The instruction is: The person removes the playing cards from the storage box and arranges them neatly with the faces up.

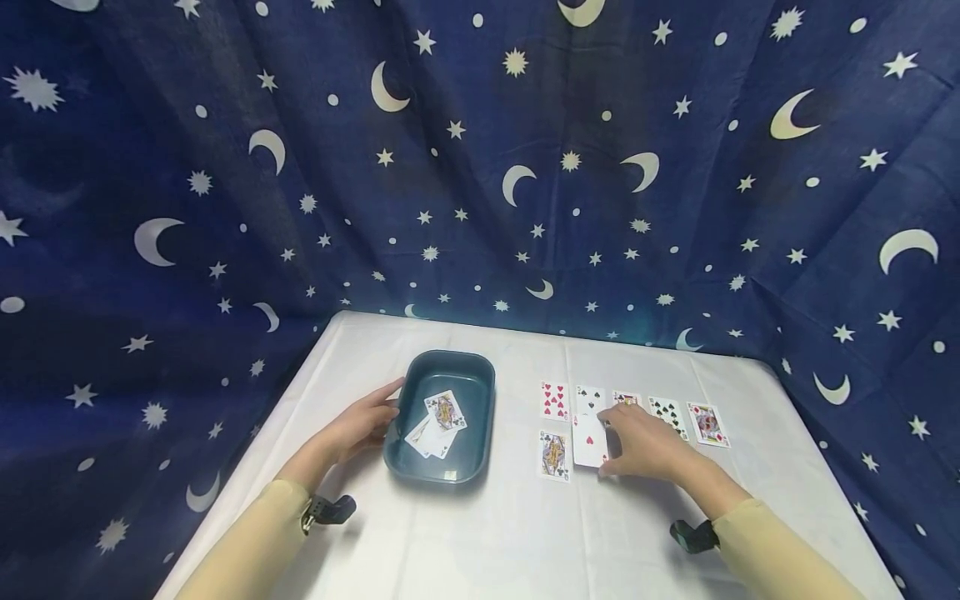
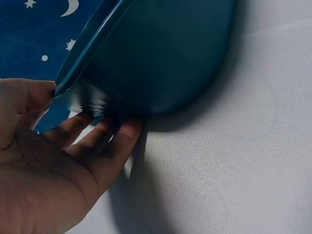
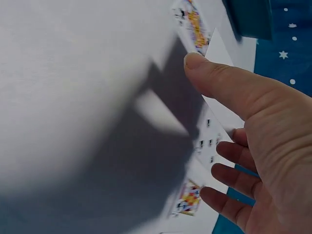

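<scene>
- My left hand [image 1: 360,427] is on the near-left rim of the teal tray [image 1: 480,392]; on the left wrist view the thumb sits on the rim and the fingers [image 2: 105,134] curl under the tray's wall, so I am gripping it and holding it steady.
- Inside the tray, just right of that hand, lie a few face-up cards [image 1: 437,425], one of them a court card.
- My right hand [image 1: 647,448] is over the laid-out cards, pinching a red-pip card [image 1: 589,440] by its right edge; the right wrist view shows the thumb [image 3: 229,83] pressed on the card's face, the other fingers loosely curled below it.
- Just left of that card lies a court card [image 1: 554,455]; beyond my fingers runs a row with a hearts card [image 1: 554,400], a spades card [image 1: 666,412] and another court card [image 1: 707,423].
- I judge this to be the pick-up step: one card is being lifted off the cloth for the tray.
- The next move, I think, calls for a firm pinch, a clean lift clear of its neighbours, then a carry leftward to above the tray.
</scene>
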Action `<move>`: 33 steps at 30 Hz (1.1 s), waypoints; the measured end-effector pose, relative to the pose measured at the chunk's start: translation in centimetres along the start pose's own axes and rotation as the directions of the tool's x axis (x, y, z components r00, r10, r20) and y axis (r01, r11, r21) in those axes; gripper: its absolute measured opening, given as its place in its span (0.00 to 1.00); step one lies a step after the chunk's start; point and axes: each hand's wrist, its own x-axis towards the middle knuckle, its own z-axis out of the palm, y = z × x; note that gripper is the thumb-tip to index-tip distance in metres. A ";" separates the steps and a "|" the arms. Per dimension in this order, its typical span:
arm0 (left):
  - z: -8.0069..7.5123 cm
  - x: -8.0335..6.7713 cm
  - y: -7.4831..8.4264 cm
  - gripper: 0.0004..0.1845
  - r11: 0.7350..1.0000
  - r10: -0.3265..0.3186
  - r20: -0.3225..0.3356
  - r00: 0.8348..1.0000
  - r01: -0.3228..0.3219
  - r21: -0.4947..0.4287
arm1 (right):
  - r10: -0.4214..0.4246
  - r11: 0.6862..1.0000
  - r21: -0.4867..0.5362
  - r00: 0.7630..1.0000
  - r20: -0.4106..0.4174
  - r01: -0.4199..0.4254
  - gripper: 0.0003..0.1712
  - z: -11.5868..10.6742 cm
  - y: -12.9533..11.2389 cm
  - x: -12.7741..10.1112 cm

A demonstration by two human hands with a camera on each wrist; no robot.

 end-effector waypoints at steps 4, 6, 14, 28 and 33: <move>0.0 0.0 -0.1 0.36 1.000 0.010 0.006 1.000 -0.010 -0.003 | 0.019 1.000 0.006 1.000 0.014 -0.019 0.55 1.0 0.2 -1.0; 0.0 0.0 -0.1 0.36 1.000 0.014 0.012 1.000 -0.014 -0.003 | 0.027 1.000 0.005 0.999 0.019 -0.027 0.55 1.5 0.3 -1.3; 0.0 0.1 -0.3 0.35 1.000 0.002 -0.004 1.000 -0.002 0.009 | 0.083 0.996 0.011 0.996 0.045 -0.083 0.55 2.3 0.4 -1.8; 0.0 0.2 -0.2 0.36 1.000 -0.001 -0.008 1.000 0.001 -0.004 | 0.086 0.996 0.012 0.996 0.027 -0.087 0.54 2.7 0.6 -2.1; -0.1 0.3 -0.2 0.36 1.000 -0.002 -0.007 1.000 0.002 -0.003 | 0.087 0.996 0.013 0.996 0.023 -0.087 0.54 2.8 0.7 -2.1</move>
